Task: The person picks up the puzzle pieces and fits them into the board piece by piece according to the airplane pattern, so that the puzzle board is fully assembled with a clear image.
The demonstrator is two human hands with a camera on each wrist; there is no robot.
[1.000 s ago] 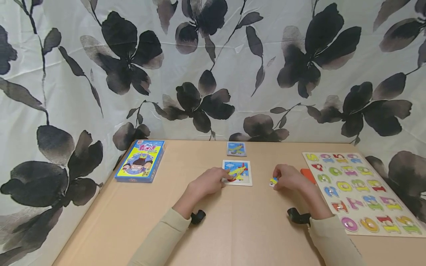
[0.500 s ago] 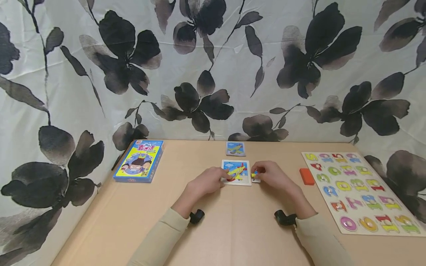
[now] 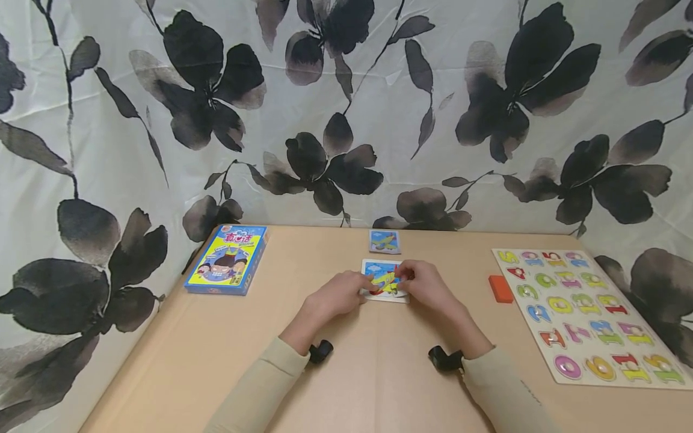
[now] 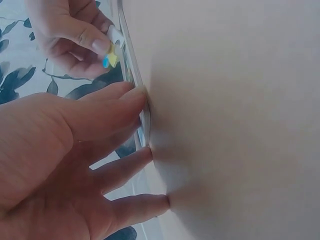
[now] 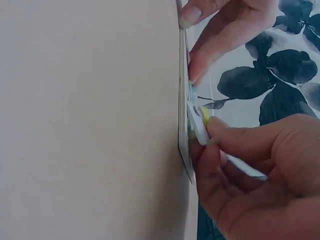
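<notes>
A small jigsaw puzzle board (image 3: 380, 269) with a yellow airplane on a blue sky lies mid-table. My left hand (image 3: 338, 294) holds its left side, thumb at the near edge and a finger on top. Two more fingertips meet the tabletop in the left wrist view. Over the board's right part, my right hand (image 3: 431, 290) pinches a puzzle piece (image 5: 198, 124), white-edged with yellow on it. The piece is tilted and its lower edge is at or just above the board; contact is unclear. Behind the board lies a smaller airplane picture card (image 3: 384, 242).
A blue and yellow card-game box (image 3: 227, 260) lies at the back left. To the right are an orange-red block (image 3: 500, 289) and a large white sheet (image 3: 544, 356) of colourful number shapes. A floral curtain (image 3: 411, 120) hangs behind the table.
My right hand has carried the puzzle piece leftward, from beside the orange-red block to over the board's right part. My left hand has stayed at the board's left side.
</notes>
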